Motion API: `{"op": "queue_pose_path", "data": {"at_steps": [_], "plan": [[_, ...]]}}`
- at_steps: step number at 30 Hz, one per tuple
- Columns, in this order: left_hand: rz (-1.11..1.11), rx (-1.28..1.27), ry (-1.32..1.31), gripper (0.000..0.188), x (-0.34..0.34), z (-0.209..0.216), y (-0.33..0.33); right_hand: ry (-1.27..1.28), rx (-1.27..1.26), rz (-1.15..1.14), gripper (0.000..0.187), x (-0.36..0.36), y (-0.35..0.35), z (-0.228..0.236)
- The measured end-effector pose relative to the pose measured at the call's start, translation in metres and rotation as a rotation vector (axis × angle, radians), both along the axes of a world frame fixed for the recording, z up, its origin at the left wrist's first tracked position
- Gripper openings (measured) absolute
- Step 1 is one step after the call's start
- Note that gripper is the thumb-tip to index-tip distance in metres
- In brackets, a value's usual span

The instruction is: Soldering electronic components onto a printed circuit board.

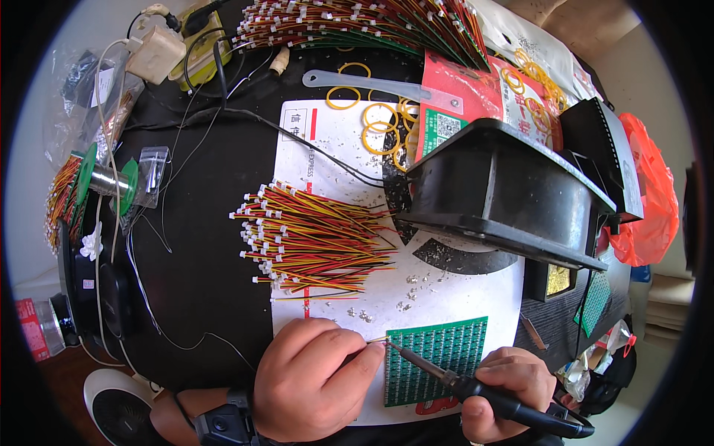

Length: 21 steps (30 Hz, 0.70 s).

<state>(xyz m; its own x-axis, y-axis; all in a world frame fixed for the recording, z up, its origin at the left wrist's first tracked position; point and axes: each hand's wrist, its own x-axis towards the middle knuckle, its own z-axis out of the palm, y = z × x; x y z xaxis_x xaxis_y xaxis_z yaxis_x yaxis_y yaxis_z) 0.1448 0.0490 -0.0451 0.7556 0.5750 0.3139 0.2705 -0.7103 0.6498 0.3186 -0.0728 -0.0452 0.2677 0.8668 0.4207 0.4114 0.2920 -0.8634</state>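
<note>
My right hand [513,386] grips a black-handled soldering iron [487,395]. Its metal tip meets the upper left corner of a green circuit board [439,364] covered with a grid of small pads. At that same corner, my left hand [320,379] is closed in a pinch on a thin wire, of which only a short end shows past the fingertips. Beyond my left hand lies a bundle of red, yellow and black wires [320,238] with white connectors at their left ends.
A black fan-like housing [506,193] stands at the right, beside a gold tip cleaner [559,281]. Yellow rubber bands [381,137] and a clear plastic strip [364,83] lie farther back. A green solder spool [111,181] sits at left. Solder bits dot the white sheet [461,293].
</note>
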Motion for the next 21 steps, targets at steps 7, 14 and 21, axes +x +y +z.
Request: {"op": "queue_pose_path", "data": {"at_steps": [7,14,21], "plan": [[0.001,-0.032,-0.003,0.026,-0.003,-0.002,-0.001,0.081,0.07,-0.058,0.029,-0.002,-0.004,-0.002],[-0.007,-0.026,0.001,0.026,-0.003,0.0,0.0,0.067,0.069,-0.029,0.03,0.0,-0.004,-0.002],[0.002,-0.001,0.004,0.023,-0.005,-0.005,-0.002,0.052,0.284,-0.06,0.035,0.003,-0.013,-0.021]]}}
